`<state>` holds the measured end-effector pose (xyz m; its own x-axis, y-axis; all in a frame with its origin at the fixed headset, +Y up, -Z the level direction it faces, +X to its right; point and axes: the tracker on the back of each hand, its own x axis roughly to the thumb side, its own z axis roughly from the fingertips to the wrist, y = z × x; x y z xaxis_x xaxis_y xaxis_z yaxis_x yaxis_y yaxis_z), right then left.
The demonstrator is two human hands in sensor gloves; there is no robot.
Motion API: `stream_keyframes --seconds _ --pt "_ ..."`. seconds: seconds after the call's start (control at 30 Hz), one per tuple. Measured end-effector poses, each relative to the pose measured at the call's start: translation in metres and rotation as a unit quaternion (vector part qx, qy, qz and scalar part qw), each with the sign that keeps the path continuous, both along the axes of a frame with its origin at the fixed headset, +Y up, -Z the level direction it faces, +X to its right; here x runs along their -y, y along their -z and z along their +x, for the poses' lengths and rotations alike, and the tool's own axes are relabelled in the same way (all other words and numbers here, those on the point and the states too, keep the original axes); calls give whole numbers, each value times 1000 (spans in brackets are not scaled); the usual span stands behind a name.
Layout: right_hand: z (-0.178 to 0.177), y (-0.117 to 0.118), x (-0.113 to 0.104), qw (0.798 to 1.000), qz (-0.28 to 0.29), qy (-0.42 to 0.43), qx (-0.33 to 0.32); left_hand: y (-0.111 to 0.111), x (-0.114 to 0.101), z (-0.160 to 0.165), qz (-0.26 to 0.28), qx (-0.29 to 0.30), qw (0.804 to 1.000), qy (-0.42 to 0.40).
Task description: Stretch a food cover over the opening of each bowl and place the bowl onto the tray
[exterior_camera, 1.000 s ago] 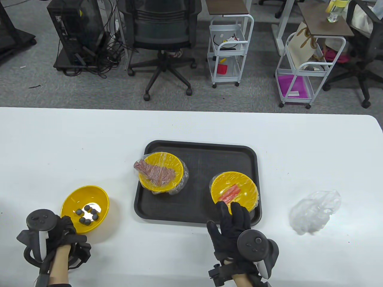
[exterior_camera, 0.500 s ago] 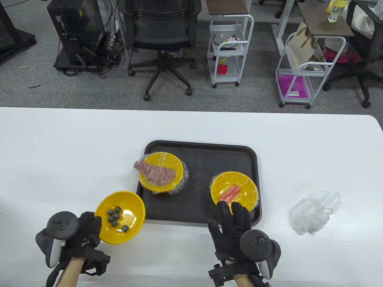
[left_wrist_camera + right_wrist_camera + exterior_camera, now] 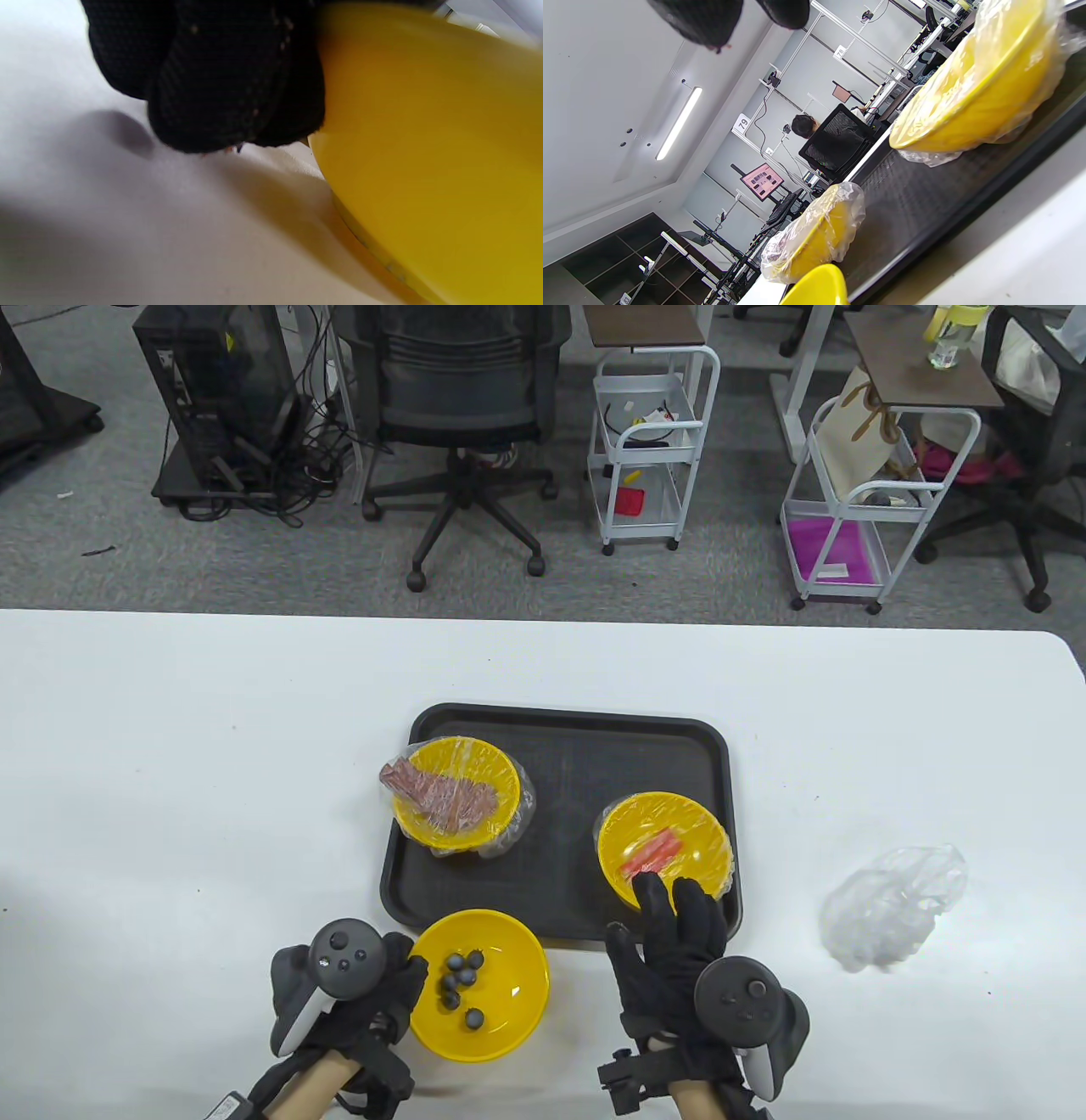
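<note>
A white rectangular table (image 3: 170, 746) carries a black rectangular plastic tray (image 3: 568, 746) at its centre.

Tray contents:
- A yellow round bowl of reddish-brown meat (image 3: 456, 791), sealed under clear film, sits at the 9 o'clock side of the tray.
- A yellow round bowl of orange sticks (image 3: 664, 848), also sealed under clear film, sits at the 4 o'clock corner of the tray.

An uncovered yellow round bowl of dark blue berries (image 3: 479, 984) is positioned off the tray, just beside the tray's near edge at 6 o'clock. No film covers its opening. The right wrist view shows its rim (image 3: 818, 286) in front of the tray edge.

Left hand (image 3: 373, 997): black glove, tracker on its back. It grips the uncovered bowl at the bowl's 9 o'clock rim. The left wrist view shows the curled fingers (image 3: 220, 84) against the bowl's outer wall (image 3: 424, 148), low over the table surface. Whether the bowl base touches the table cannot be determined.

Right hand (image 3: 670, 959): black glove, tracker on its back. Fingers are straight and slightly spread, palm down, pointing toward 12 o'clock. The fingertips lie over the near rim of the bowl of orange sticks; whether they touch the film cannot be determined. The hand holds nothing.

A crumpled clear plastic food cover (image 3: 891, 908) lies on the table at 3 o'clock from the tray, well apart from both hands.

Beyond the far table edge, a black office chair (image 3: 458, 398) and two white wheeled carts (image 3: 649, 449) stand on grey carpet.
</note>
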<state>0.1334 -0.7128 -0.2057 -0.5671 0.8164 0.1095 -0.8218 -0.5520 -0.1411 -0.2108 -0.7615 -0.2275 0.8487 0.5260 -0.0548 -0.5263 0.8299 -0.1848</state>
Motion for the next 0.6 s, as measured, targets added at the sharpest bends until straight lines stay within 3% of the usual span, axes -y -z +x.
stream_keyframes --seconds 0.37,0.5,0.6 --pt "8 -1 -6 1000 2 5 14 -2 4 -3 10 -12 1000 -17" --pt "53 -13 -27 991 42 28 127 -6 -5 -10 32 -21 999 -32" --pt "98 -22 -32 973 10 25 230 -10 -20 -17 88 -29 995 -21"
